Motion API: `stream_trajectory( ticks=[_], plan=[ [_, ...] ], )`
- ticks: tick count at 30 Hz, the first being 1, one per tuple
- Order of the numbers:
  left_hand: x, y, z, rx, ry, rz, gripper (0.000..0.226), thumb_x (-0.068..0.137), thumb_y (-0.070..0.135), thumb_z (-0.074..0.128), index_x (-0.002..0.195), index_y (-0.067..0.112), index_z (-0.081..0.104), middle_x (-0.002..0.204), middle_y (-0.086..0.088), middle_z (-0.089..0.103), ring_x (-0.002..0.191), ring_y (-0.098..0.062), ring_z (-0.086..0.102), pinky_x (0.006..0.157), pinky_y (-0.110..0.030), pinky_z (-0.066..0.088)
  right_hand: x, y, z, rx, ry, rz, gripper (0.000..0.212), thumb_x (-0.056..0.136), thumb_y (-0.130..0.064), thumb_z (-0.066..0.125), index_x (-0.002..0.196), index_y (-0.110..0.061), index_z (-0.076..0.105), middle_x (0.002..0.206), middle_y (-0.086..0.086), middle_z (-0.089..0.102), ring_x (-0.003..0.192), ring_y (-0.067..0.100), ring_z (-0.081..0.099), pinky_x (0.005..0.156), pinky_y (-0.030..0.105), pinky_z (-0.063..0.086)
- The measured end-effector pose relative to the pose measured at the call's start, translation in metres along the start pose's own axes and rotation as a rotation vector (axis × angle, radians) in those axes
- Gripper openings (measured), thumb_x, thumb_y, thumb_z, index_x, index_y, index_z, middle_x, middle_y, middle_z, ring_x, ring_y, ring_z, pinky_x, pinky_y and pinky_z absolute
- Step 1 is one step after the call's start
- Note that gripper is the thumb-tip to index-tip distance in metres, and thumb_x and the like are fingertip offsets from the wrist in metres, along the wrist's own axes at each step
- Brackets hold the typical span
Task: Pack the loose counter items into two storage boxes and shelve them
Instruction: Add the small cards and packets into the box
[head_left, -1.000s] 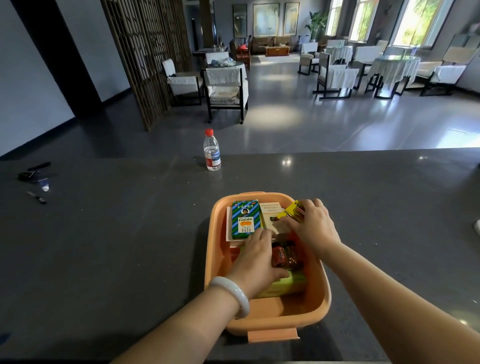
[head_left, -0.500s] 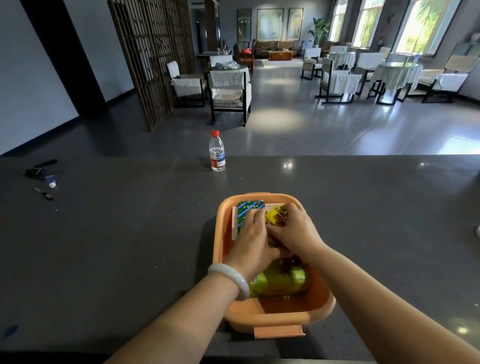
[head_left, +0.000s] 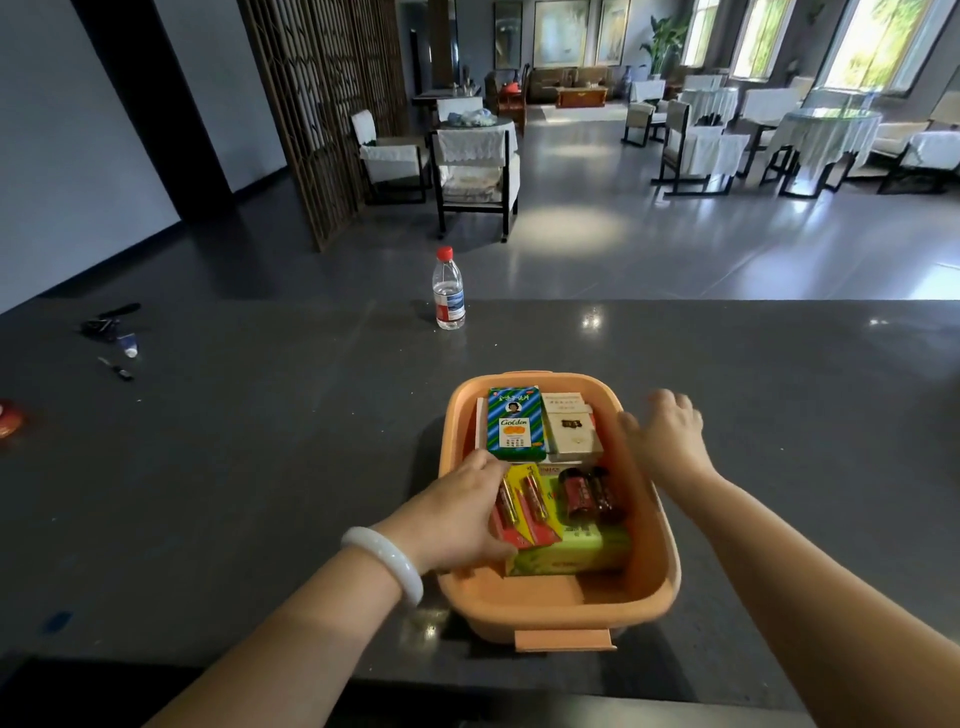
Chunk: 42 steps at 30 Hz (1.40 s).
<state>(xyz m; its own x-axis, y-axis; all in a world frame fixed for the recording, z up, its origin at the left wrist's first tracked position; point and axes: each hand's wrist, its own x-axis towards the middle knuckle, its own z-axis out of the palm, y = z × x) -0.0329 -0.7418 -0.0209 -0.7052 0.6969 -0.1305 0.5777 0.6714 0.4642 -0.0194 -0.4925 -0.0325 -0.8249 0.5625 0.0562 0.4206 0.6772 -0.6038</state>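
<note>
An orange storage box stands on the dark counter in front of me. It holds a green-and-blue striped carton, a white carton, two dark red jars and a green pack. My left hand reaches over the box's left rim and grips a yellow-and-red battery pack, which lies across the green pack. My right hand, blurred, hovers with spread fingers just outside the right rim and holds nothing.
A water bottle with a red cap stands at the counter's far edge. Small dark items and a short pen-like thing lie far left, and a red object sits at the left edge. Chairs and tables fill the room beyond.
The battery pack went from my right hand at the box's far right to my left hand at its near left. My right hand came out of the box, over the right rim.
</note>
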Motion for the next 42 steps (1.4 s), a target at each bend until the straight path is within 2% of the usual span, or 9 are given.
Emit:
stream_trajectory(
  ticks=[4,8,11,15,20,32,36,42],
  plan=[
    [0.005,0.003,0.004,0.136,-0.028,0.052,0.076,0.076,0.04,0.079,0.138,0.023,0.04,0.138,0.008,0.043,0.13,-0.01,0.038,0.113,-0.031,0.034,0.0,0.01,0.019,0.07,-0.162,0.079,0.044,0.1,-0.04,0.042,0.121,-0.002,0.047,0.122,0.018,0.054,0.108,0.033,0.054,0.083,0.039,0.044],
    [0.01,0.008,0.01,0.189,0.016,0.066,0.074,0.081,0.033,0.076,0.143,0.017,0.038,0.147,0.002,0.04,0.138,-0.013,0.031,0.116,-0.031,0.025,-0.001,0.012,0.022,0.145,-0.195,0.099,0.048,0.1,-0.048,0.036,0.122,-0.006,0.047,0.113,0.014,0.059,0.097,0.028,0.058,0.077,0.038,0.047],
    [0.013,0.007,0.015,0.172,0.031,0.069,0.076,0.079,0.03,0.078,0.143,0.019,0.038,0.146,0.003,0.043,0.137,-0.013,0.038,0.114,-0.031,0.032,-0.002,0.014,0.022,0.139,-0.188,0.077,0.051,0.1,-0.05,0.035,0.118,-0.006,0.051,0.107,0.012,0.06,0.094,0.027,0.058,0.075,0.037,0.046],
    [0.017,0.004,0.019,0.221,0.06,0.071,0.065,0.081,0.027,0.077,0.137,0.018,0.045,0.138,0.003,0.044,0.125,-0.016,0.049,0.103,-0.036,0.046,-0.002,0.013,0.023,0.12,-0.2,0.057,0.049,0.101,-0.049,0.033,0.11,-0.006,0.055,0.1,0.01,0.061,0.09,0.024,0.058,0.074,0.035,0.044],
    [0.02,0.001,0.023,0.285,0.067,0.08,0.058,0.085,0.027,0.073,0.137,0.021,0.048,0.134,0.002,0.048,0.119,-0.02,0.055,0.096,-0.039,0.052,-0.001,0.013,0.023,0.091,-0.204,0.038,0.047,0.102,-0.047,0.031,0.108,-0.006,0.054,0.096,0.007,0.059,0.085,0.022,0.054,0.071,0.032,0.039],
    [0.019,-0.003,0.027,0.281,0.121,0.14,0.054,0.088,0.028,0.07,0.138,0.024,0.049,0.138,0.005,0.052,0.124,-0.017,0.053,0.099,-0.035,0.049,0.001,0.015,0.026,0.104,-0.211,0.033,0.045,0.102,-0.047,0.032,0.11,-0.009,0.054,0.098,0.007,0.06,0.083,0.018,0.056,0.069,0.032,0.04],
    [0.019,-0.004,0.027,0.28,0.117,0.134,0.056,0.087,0.028,0.072,0.138,0.024,0.049,0.138,0.005,0.052,0.124,-0.017,0.053,0.1,-0.037,0.05,0.001,0.015,0.026,0.098,-0.212,0.03,0.043,0.102,-0.046,0.032,0.107,-0.009,0.054,0.091,0.003,0.057,0.074,0.012,0.053,0.059,0.029,0.038],
    [0.02,-0.005,0.03,0.286,0.12,0.138,0.056,0.086,0.029,0.072,0.137,0.023,0.05,0.138,0.005,0.052,0.124,-0.017,0.054,0.099,-0.037,0.05,-0.001,0.014,0.025,0.107,-0.211,0.029,0.042,0.102,-0.045,0.032,0.108,-0.009,0.052,0.092,0.004,0.056,0.077,0.014,0.052,0.066,0.031,0.038]
  ],
)
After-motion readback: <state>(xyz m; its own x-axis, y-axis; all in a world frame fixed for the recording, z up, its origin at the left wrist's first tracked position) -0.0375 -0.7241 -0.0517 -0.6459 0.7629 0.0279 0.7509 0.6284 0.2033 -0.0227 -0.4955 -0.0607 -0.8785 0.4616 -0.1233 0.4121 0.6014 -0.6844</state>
